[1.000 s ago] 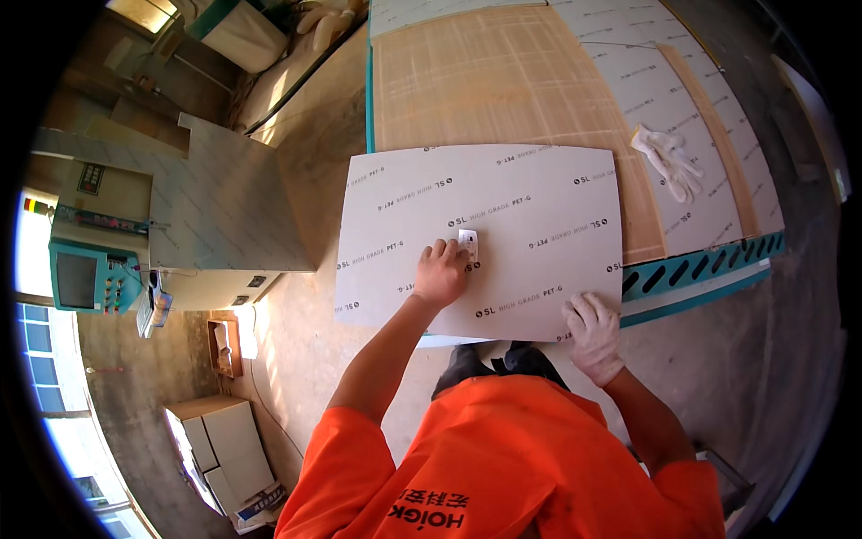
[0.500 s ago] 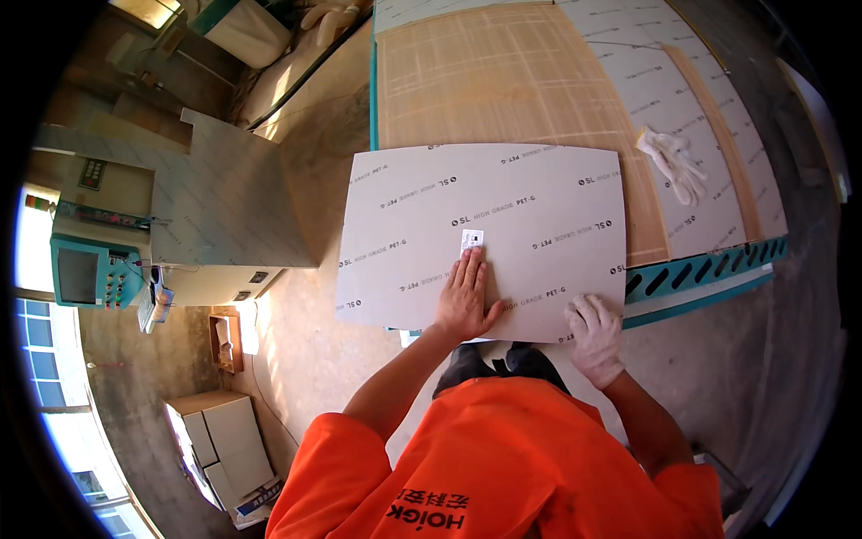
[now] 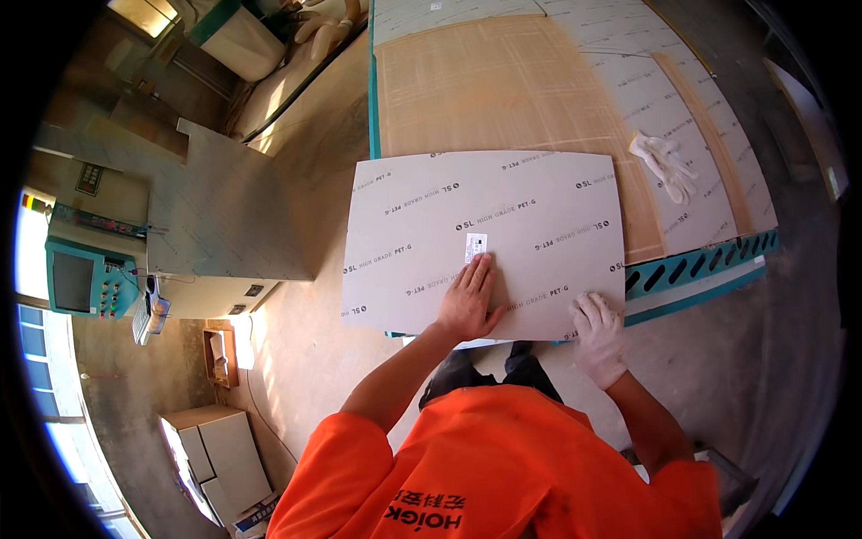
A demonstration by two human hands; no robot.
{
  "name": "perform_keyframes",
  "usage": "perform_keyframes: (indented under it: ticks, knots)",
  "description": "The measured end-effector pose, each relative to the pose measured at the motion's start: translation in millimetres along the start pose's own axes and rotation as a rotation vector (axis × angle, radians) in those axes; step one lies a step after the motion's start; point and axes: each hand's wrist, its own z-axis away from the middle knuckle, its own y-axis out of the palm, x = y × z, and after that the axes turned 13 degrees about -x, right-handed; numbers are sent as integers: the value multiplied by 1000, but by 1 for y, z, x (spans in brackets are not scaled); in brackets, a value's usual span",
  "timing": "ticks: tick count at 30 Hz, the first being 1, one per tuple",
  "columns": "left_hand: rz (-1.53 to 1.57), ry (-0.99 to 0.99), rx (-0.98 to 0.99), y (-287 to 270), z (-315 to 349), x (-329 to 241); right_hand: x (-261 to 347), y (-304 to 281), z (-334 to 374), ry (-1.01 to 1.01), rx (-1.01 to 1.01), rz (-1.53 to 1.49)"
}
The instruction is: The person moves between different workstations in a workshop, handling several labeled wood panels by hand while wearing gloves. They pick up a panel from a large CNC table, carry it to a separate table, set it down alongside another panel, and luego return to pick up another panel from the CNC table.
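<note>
A pale grey panel covered in printed film (image 3: 413,287) lies across the near end of the worktable, its front edge jutting out toward me. My bare left hand (image 3: 471,301) rests flat on it, fingers stretched forward and thumb out to the side. Its fingertips touch the lower end of a small white label (image 3: 476,245). At the panel's front right corner, my right hand (image 3: 596,337) wears a whitish work glove and has its fingers bent over the edge. The thumb and underside of that grip are hidden.
Beyond the panel stretches a brown board surface (image 3: 494,85) on the teal-framed worktable (image 3: 700,269). A loose white glove (image 3: 664,168) lies on its right part. A control console (image 3: 76,278) stands at left, with white boxes (image 3: 220,463) on the floor nearer me.
More of the label shows now, as my left fingertips have drawn slightly back toward me. My right hand keeps its place at the corner. The view has shifted a little.
</note>
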Motion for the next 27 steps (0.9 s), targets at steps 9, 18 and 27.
perform_keyframes:
  ticks: [9, 18, 27]
  knots:
    - [-120, -790, -541, -59, 26, 214, 92, 17, 63, 1414, -466, -530]
    - [739, -1256, -333, -39, -2, 271, 131, 40, 19, 1782, -855, -1572]
    - [1373, -835, -523, -152, 2, 87, 142, -94, 30, 1482, -1360, -1507]
